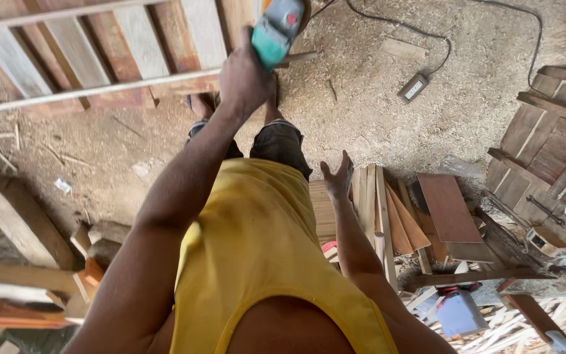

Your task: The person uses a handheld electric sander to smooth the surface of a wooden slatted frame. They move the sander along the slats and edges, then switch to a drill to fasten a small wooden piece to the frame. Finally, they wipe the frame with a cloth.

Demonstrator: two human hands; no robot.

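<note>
From the head camera you look straight down your own yellow sleeveless shirt (263, 262) to the sawdust-covered floor (375, 124).

Your left hand (244, 78) is stretched out ahead of you, its fingers (236, 60) wrapped tight round the body of a teal and grey power tool (275, 29), which sits high in the view just over the edge of a wooden slatted frame (99, 59) lying on the floor. The tool's working end is cut off by the top edge, so you cannot tell what it touches.

Your right hand (337, 178) hangs free beside your hip, fingers (345, 160) spread and holding nothing, just above a stack of wooden planks (378, 203) standing on edge. Near those lie a flat reddish-brown board (447, 206) and more offcuts.

A black cable (394, 26) runs across the floor to a grey power strip (413, 87), well apart from the tool. At the right edge rests another frame of dark boards (551, 144). At the left lie thick timber blocks (18, 223).
</note>
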